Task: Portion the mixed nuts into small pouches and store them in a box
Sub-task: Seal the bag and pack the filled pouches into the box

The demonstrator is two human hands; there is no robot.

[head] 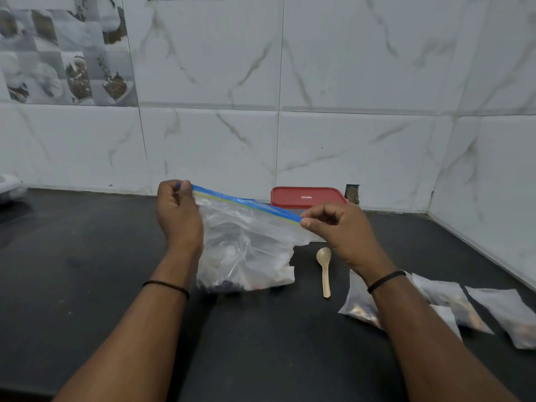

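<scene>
Large zip bag point(246, 248) stands on the dark surface point(87, 256), base down, blue seal edge stretched taut. Left hand point(177, 211) fingers pinch the seal's left end; right hand point(339, 227) fingers pinch its right end. Right of the bag: spoon point(325, 271), then filled pouches point(446, 300). Behind the bag: red-lidded box point(307, 196) against the wall. Left of the bag, surface lies open.

One large zip bag point(246, 242), one spoon point(324, 269), one red-lidded box point(307, 196) and four small pouches point(448, 301) are counted; two hands are seen.
</scene>
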